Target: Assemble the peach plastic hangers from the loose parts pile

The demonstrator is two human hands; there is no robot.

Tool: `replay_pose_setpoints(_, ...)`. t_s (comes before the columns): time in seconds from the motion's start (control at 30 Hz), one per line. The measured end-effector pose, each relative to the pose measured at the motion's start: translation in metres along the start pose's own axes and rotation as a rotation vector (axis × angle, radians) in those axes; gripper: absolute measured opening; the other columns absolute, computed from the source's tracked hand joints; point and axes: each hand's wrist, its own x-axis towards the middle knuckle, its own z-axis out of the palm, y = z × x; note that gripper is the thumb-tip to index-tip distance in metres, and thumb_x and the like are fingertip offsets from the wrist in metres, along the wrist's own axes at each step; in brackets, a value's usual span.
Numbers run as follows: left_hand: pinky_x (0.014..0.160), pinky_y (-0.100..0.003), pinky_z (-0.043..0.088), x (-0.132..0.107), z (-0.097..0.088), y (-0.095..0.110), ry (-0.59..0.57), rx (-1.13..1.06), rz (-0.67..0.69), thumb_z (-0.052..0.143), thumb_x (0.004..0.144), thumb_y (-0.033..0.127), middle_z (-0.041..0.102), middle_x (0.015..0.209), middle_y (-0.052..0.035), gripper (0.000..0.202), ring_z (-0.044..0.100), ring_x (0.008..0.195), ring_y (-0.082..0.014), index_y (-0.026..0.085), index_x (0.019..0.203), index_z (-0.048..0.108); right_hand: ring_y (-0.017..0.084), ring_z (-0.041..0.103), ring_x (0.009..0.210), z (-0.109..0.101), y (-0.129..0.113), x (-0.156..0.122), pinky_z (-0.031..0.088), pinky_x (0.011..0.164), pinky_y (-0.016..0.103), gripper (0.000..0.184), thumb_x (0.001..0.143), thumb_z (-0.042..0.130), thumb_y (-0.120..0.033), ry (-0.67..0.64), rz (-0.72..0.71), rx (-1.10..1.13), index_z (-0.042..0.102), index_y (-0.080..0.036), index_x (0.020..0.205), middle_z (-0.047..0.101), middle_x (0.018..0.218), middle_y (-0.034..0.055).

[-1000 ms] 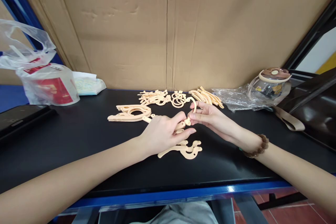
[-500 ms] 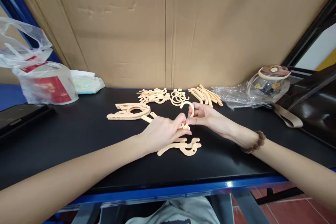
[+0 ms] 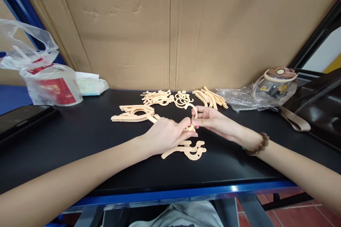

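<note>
My left hand [image 3: 170, 133] is closed around pale peach plastic hanger arms [image 3: 152, 118], whose ends stick out behind the knuckles. Between thumb and fingers, my right hand [image 3: 210, 120] pinches a curved hanger hook [image 3: 195, 110] of the same colour. The hook stands upright, its base meeting the pieces at my left fingertips; the joint itself is partly hidden. Just in front of my hands lie loose hanger parts [image 3: 194, 152] on the black table [image 3: 128, 173]. To the left rests a stack of folded hangers [image 3: 130, 113].
Along the back lie piles of hanger pieces [image 3: 157, 97], hooks [image 3: 182, 99] and arms [image 3: 210, 97]. A clear plastic wrapper [image 3: 234, 97], a transparent bottle [image 3: 275, 87] and a dark bag [image 3: 319, 110] sit right. Left are a phone [image 3: 26, 120], a bagged container [image 3: 53, 85] and a tissue pack [image 3: 92, 84].
The whole view has shifted slightly, so everything appears a little farther right. Both hands keep their hold on the hook and hanger arms, with hardly any movement between them.
</note>
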Motion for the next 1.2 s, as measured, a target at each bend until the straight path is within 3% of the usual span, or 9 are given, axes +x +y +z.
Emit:
replay_pose_setpoints(0.27, 0.039, -0.022, 0.022, 0.003, -0.001, -0.002, -0.070, 0.096, -0.038, 0.032, 0.096, 0.052, 0.058, 0.050, 0.0036, 0.036, 0.060, 0.044, -0.0192, 0.018, 0.098, 0.044, 0.008, 0.055, 0.065, -0.001, 0.006, 0.004, 0.041, 0.067, 0.023, 0.027, 0.070, 0.076, -0.022, 0.097, -0.084, -0.065, 0.050, -0.019, 0.078, 0.061, 0.069, -0.0060)
replay_pose_setpoints(0.4, 0.039, -0.023, 0.022, 0.003, -0.001, -0.002, -0.080, 0.080, -0.019, 0.035, 0.097, 0.048, 0.057, 0.050, 0.0040, 0.031, 0.059, 0.042, -0.0186, 0.018, 0.097, 0.043, 0.009, 0.057, 0.065, 0.000, 0.008, 0.004, 0.042, 0.067, 0.024, 0.028, 0.071, 0.076, -0.024, 0.080, -0.090, -0.045, 0.050, -0.020, 0.079, 0.062, 0.069, -0.0065)
replay_pose_setpoints(0.7, 0.037, -0.023, 0.021, 0.000, -0.007, 0.001, -0.029, 0.063, 0.025, 0.021, 0.100, 0.043, 0.055, 0.050, 0.0035, 0.032, 0.055, 0.039, -0.0178, 0.018, 0.100, 0.040, 0.010, 0.056, 0.065, 0.003, 0.007, 0.002, 0.043, 0.069, 0.026, 0.031, 0.067, 0.078, -0.029, 0.112, -0.070, -0.009, 0.050, -0.020, 0.077, 0.060, 0.069, -0.0054)
replay_pose_setpoints(1.0, 0.040, -0.026, 0.020, 0.003, 0.000, -0.002, -0.147, 0.204, 0.009, 0.031, 0.098, 0.044, 0.062, 0.056, -0.0008, 0.032, 0.061, 0.046, -0.0218, 0.015, 0.104, 0.044, 0.011, 0.057, 0.064, 0.007, 0.008, 0.003, 0.043, 0.062, 0.027, 0.036, 0.066, 0.078, -0.033, 0.221, -0.161, -0.296, 0.044, -0.021, 0.068, 0.057, 0.067, -0.0060)
replay_pose_setpoints(1.1, 0.042, -0.026, 0.022, 0.005, -0.008, 0.000, -0.152, 0.130, -0.066, 0.035, 0.096, 0.048, 0.062, 0.058, -0.0008, 0.036, 0.060, 0.049, -0.0219, 0.015, 0.104, 0.047, 0.012, 0.057, 0.065, 0.007, 0.004, 0.002, 0.044, 0.062, 0.029, 0.035, 0.068, 0.077, -0.034, 0.249, -0.253, -0.396, 0.045, -0.021, 0.069, 0.056, 0.068, -0.0053)
replay_pose_setpoints(1.2, 0.048, -0.025, 0.029, 0.007, -0.022, 0.000, -0.132, -0.072, -0.160, 0.034, 0.097, 0.043, 0.061, 0.062, 0.0019, 0.028, 0.059, 0.054, -0.0182, 0.020, 0.101, 0.049, 0.015, 0.061, 0.073, 0.005, -0.003, 0.001, 0.046, 0.069, 0.031, 0.031, 0.073, 0.073, -0.035, 0.291, -0.320, -0.408, 0.046, -0.022, 0.072, 0.061, 0.073, -0.0030)
